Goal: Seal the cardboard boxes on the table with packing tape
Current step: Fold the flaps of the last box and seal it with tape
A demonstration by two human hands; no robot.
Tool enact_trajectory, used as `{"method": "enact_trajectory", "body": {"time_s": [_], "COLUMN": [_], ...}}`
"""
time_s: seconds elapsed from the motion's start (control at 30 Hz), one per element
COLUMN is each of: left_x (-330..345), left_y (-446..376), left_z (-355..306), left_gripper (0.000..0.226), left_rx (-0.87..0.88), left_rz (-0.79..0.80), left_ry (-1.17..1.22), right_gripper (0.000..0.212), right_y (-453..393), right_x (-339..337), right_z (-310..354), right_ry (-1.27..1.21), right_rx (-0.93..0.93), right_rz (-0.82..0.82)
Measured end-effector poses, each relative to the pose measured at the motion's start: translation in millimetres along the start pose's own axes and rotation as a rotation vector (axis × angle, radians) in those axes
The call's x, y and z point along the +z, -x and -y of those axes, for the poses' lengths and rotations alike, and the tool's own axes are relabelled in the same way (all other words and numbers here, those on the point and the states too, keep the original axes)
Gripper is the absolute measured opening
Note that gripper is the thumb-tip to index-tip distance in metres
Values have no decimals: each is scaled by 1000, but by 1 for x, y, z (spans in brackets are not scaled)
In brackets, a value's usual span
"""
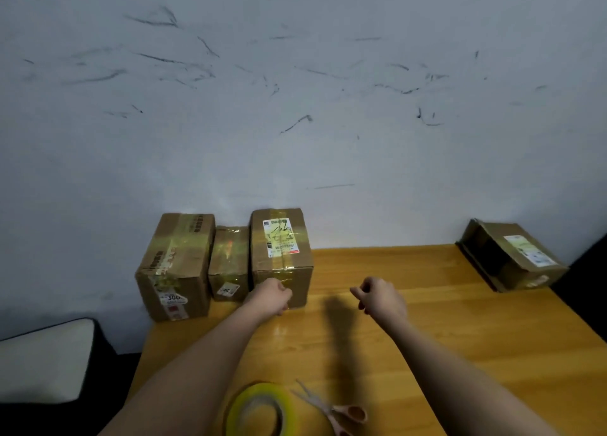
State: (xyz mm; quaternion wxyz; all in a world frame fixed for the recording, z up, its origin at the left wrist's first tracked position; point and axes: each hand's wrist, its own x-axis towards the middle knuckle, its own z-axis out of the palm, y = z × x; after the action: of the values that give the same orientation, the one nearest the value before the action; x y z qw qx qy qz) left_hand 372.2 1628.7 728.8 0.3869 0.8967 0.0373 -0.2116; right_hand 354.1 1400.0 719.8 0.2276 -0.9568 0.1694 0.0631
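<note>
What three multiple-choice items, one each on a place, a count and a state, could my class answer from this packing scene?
1. Where does the tape roll lie?
A. on a box
B. on the table's near edge, beside the scissors
C. in a hand

2. How many cardboard boxes stand in the row against the wall at the left?
A. three
B. one
C. five

3. What does the right hand hold?
A. the scissors
B. the tape roll
C. nothing

Key: 1 B, the roll lies flat on the wooden table next to the scissors. 2 A, a large box, a small box and a labelled box stand side by side. 3 C, its fingers curl over bare tabletop.
</note>
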Motion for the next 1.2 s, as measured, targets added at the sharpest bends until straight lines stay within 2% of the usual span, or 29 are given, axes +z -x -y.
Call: {"method": "enact_trajectory", "body": {"time_s": [0.1, 0.23, 0.4, 0.5, 0.63, 0.77, 0.97, 1.2], "left_x": [15, 37, 86, 130, 211, 283, 333, 365], "left_y": [-4, -17, -47, -60, -81, -90, -98, -104], "left_z": [-32, -76, -146, -197, -263, -314, -373, -395], "left_gripper": [15, 17, 25, 26, 13, 35, 42, 46], "left_rx": [62, 120, 170, 195, 169, 85, 44, 32], "left_rz": [34, 39, 35, 30, 11, 12, 24, 62], "left_ry": [-21, -54, -155, -197, -145, -148, -171, -173], "right_gripper": [23, 31, 36, 29, 23, 32, 31, 26], "right_y": [-7, -19, -46, -76, -126, -163, -198, -205], "right_x": [-21, -45, -82, -108, -149, -183, -218, -223], "right_z": [-23, -54, -119, -176, -265, -335, -380, -411], "right_ry": [-6, -1, -37, 9, 142, 260, 187, 119], "right_rx": [26, 20, 34, 8, -76, -178, -228, -194], "right_rz": [-45, -111, -181, -232, -251, -181, -171, -165]}}
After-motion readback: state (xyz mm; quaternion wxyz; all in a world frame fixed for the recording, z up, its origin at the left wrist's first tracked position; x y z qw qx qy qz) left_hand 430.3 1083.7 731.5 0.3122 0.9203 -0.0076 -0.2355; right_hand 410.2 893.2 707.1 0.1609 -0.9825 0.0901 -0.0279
